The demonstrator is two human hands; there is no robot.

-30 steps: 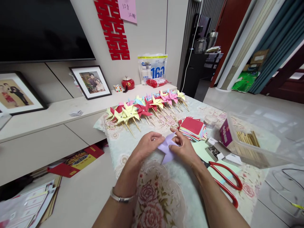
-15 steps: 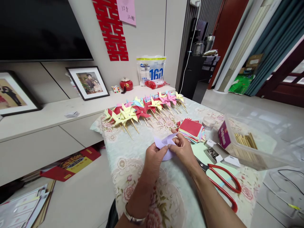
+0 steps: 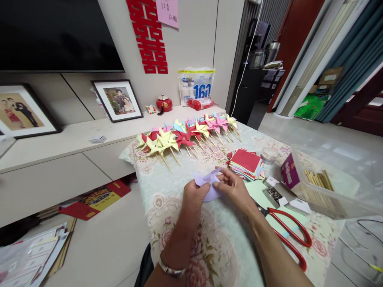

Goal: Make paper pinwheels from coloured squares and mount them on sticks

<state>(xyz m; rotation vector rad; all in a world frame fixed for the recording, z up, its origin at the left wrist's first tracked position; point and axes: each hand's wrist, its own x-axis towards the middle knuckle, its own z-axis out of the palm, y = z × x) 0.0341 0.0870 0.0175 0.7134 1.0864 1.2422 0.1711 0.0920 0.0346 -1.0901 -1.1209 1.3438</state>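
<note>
A sheet of purple paper (image 3: pixel 212 193), cut and partly folded inward like a pinwheel, is held above the flowered tablecloth. My left hand (image 3: pixel 194 195) grips its left side, thumb pressed on the paper near the middle. On the right side my right hand (image 3: pixel 231 185) pinches it, thumb and fingers closed near a folded blade. Just behind the right hand lies a stack of coloured paper squares (image 3: pixel 245 161) with red on top. Scissors with red handles (image 3: pixel 291 227) rest beside my right forearm, over pale green paper (image 3: pixel 255 189).
Several finished pinwheels (image 3: pixel 184 137) on sticks lie at the table's back. To the right are a small box of metal fasteners (image 3: pixel 273 195), a round clear container (image 3: pixel 269 154) and a clear plastic bin (image 3: pixel 317 199) with wooden sticks (image 3: pixel 320 180). A white cabinet (image 3: pixel 72 159) stands beyond.
The view has shifted slightly left, so the surroundings appear farther right. Both hands stay on the purple paper; the right hand's thumb and fingers have moved slightly on it.
</note>
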